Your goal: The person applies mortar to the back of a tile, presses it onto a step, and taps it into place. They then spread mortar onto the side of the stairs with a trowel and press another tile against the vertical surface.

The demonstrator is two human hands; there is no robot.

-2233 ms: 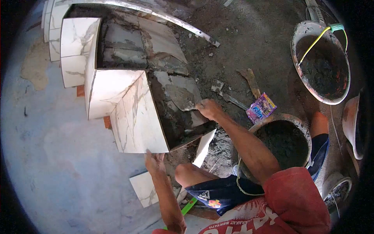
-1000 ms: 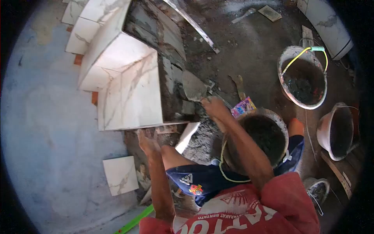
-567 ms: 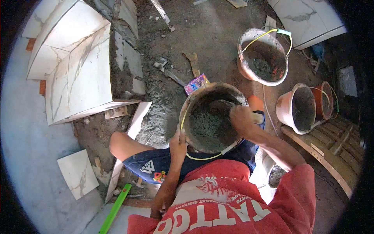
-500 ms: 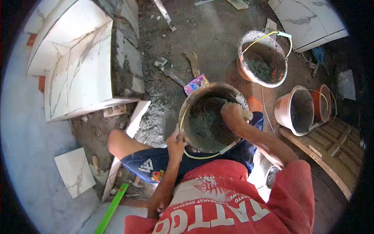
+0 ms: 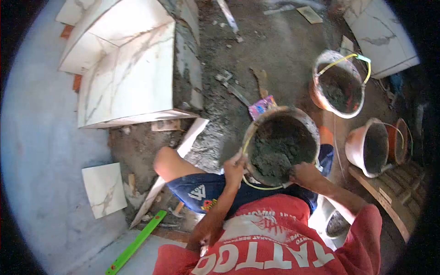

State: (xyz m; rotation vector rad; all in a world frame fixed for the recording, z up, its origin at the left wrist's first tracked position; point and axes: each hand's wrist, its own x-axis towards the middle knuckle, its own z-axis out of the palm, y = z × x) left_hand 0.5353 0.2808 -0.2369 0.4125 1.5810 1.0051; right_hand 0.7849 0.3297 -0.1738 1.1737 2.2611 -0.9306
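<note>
A bucket [image 5: 309, 120] with grey wet mortar [image 5: 275, 153] inside stands tilted between my legs. My left hand [image 5: 234, 168] is closed on its left rim, beside the yellow handle. At the lower right of the opening, my right hand [image 5: 305, 176] is closed low over the mortar. What it grips is mostly hidden by the fingers; a mortar-covered shape lies just beyond them. Touching the far side of the bucket is a small purple packet [image 5: 262, 107].
More buckets [image 5: 341, 87] stand at the right, some near a wooden board [image 5: 385, 197]. A tiled block [image 5: 137, 68] rises at the upper left. A loose tile [image 5: 104, 190] and a green level [image 5: 137, 242] lie lower left. A hammer [image 5: 178, 208] lies near my leg.
My right hand has moved from the upper right of the bucket down to its near right side. The view has shifted, so the surroundings appear further right and slightly lower.
</note>
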